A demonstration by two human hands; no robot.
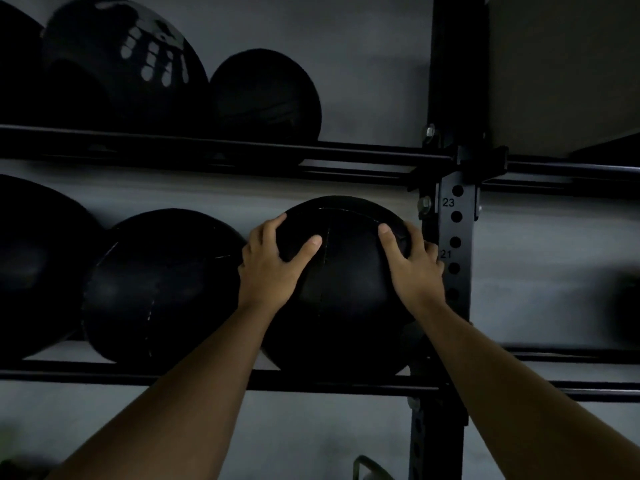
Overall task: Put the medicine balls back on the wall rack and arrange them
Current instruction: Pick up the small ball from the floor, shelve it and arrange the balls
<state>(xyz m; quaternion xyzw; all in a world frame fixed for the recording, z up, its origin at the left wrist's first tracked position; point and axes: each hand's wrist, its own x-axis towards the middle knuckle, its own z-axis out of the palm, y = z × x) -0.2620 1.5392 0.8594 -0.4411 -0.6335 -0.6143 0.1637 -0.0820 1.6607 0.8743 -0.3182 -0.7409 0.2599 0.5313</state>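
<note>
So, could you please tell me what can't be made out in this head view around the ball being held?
- Held medicine ball: any label lost in darkness.
- Right hand: outer fingers hidden behind the ball.
- Leftmost ball: cut by the left edge.
- Dark shape at the right edge: blurred, unidentifiable.
- Metal object: cut by the bottom edge.

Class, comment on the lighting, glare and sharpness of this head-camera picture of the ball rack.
Head view: dim and underexposed, so the black medicine ball between the left hand and right hand shows only faint seams; bright patches show on the upper-shelf printed black ball; the right edge blurs; the black metal rails bow slightly.
</note>
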